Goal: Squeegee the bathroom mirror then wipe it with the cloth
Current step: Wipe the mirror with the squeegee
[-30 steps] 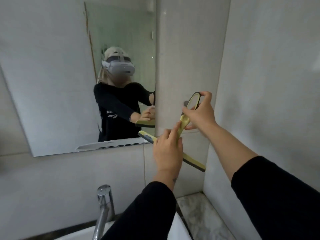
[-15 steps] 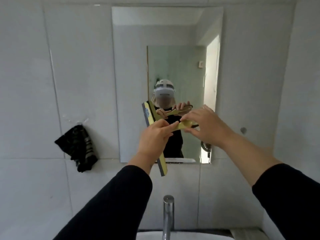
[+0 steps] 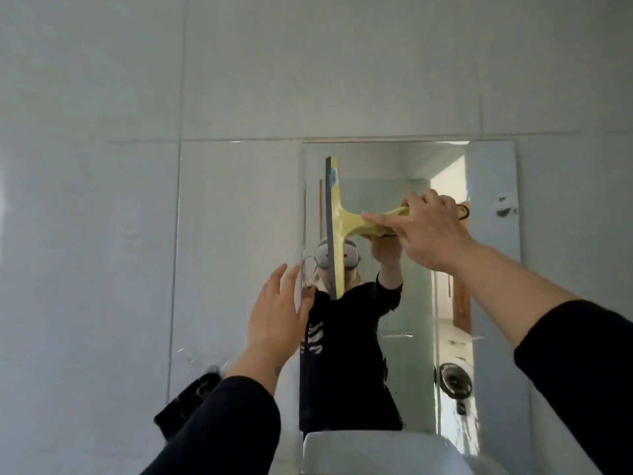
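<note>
Mirror (image 3: 404,323) on grey tiled wall (image 3: 102,166)

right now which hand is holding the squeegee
The right hand, gripping the yellow squeegee handle; the left hand is open and empty.

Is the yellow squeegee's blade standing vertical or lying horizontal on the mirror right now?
Vertical. The yellow plastic squeegee has its grey blade edge running top to bottom near the wall mirror's left side, handle pointing sideways into the right hand.
</note>
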